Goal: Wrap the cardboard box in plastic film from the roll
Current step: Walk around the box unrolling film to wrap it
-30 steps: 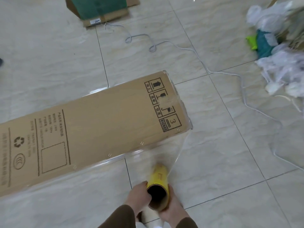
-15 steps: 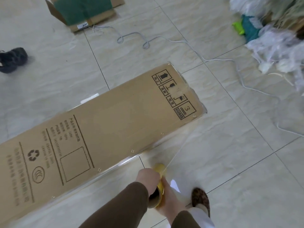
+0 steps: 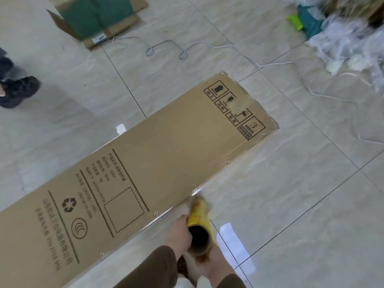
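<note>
A long brown cardboard box with printed symbols lies flat on the tiled floor, running from the lower left to the middle right. Clear plastic film covers its right end and stretches from its near edge down to a yellow film roll with a hollow cardboard core. My left hand grips the roll's left side. My right hand holds it from below and right. The roll sits just in front of the box's near edge.
An open cardboard box with green contents lies at the back. A white cord snakes across the floor behind the long box. A pile of white packing waste sits at the right. Another person's dark shoe is at the left.
The roll has moved left along the box's near edge and closer to it, so the stretched film is shorter. The view has shifted, bringing the dark shoe further in.
</note>
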Tool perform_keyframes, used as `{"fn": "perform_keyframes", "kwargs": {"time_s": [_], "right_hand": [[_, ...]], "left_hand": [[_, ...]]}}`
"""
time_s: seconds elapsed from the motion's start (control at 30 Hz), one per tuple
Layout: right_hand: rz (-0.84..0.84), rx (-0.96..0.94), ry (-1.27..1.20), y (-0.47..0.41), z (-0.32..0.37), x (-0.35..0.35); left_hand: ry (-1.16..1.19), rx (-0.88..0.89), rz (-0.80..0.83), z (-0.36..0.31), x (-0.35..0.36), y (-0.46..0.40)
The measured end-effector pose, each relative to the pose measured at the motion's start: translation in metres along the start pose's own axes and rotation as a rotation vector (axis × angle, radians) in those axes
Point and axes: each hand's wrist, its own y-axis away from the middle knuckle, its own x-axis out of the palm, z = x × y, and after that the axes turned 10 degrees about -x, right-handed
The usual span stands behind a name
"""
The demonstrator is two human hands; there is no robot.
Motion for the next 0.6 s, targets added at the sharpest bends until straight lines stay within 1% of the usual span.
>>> {"fn": "perform_keyframes", "kwargs": {"time_s": [0.07,0.1,0.13,0.2,0.27,0.33,0.4,0.43,0.5,0.53,0.6], "right_hand": [[-0.021,0.023,0.085,-0.001,-0.008,-0.002],[-0.058,-0.003,0.144,-0.002,-0.010,-0.003],[-0.093,-0.024,0.151,-0.006,-0.010,-0.005],[-0.127,-0.052,0.152,-0.008,-0.007,-0.005],[-0.073,0.006,0.170,-0.003,-0.009,0.002],[0.007,0.033,0.187,0.003,-0.015,0.012],[0.051,0.038,0.115,0.002,-0.027,0.020],[0.053,0.064,0.051,0.001,-0.033,0.023],[0.005,0.087,-0.048,-0.003,-0.042,0.024],[-0.008,0.082,-0.055,-0.006,-0.046,0.021],[-0.002,0.102,-0.086,-0.010,-0.054,0.015]], "left_hand": [[-0.037,0.059,-0.025,0.004,-0.001,0.002],[-0.102,0.103,-0.028,0.006,-0.003,0.001],[-0.207,0.147,-0.035,0.006,-0.005,0.000],[-0.495,0.203,-0.059,0.005,-0.009,0.001],[-0.697,0.225,-0.078,0.001,-0.012,0.005],[-0.816,0.238,-0.059,-0.001,-0.010,0.009],[-0.825,0.255,-0.054,0.002,-0.007,0.010],[-0.809,0.290,-0.057,0.006,-0.008,0.008],[-0.716,0.348,-0.061,0.018,-0.013,0.004],[-0.624,0.341,-0.059,0.025,-0.015,0.002],[-0.479,0.266,-0.034,0.042,-0.020,0.000]]}}
